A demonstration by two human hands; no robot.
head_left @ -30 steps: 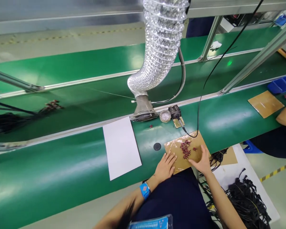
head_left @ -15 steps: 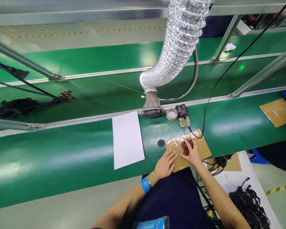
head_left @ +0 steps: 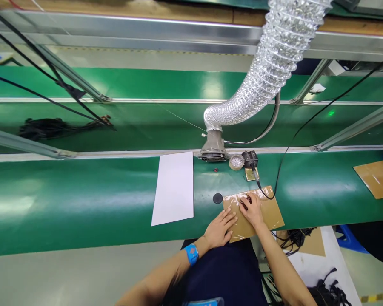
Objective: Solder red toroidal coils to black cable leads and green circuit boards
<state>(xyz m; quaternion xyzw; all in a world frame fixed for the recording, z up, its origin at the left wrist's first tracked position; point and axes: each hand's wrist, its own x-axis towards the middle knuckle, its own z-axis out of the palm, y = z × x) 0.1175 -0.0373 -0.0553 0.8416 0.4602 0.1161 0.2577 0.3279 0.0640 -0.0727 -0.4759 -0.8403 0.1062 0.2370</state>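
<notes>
My left hand [head_left: 218, 229] lies with its fingers stretched out on the left edge of a brown board [head_left: 270, 214], which has a shiny, film-like surface. Curled over the board's middle, my right hand [head_left: 253, 213] has its thumb and fingers around a cluster of small dark red parts [head_left: 245, 202]. Most of the cluster is hidden beneath the fingers, and the exact kind of part is too small to make out. A black round disc [head_left: 217, 198] rests just beyond the board's left corner.
A white sheet [head_left: 174, 191] lies to the left. Behind the board stand a soldering iron holder [head_left: 250, 159], a round tub [head_left: 236, 161] and an extractor nozzle [head_left: 213, 146] on a silver duct [head_left: 258, 91]. A black cord [head_left: 278, 170] crosses the board's far edge. Dark cables [head_left: 295, 240] lie below right.
My right hand has closed further over the dark red parts, covering most of them. My left hand stays on the board's edge. The camera view has shifted.
</notes>
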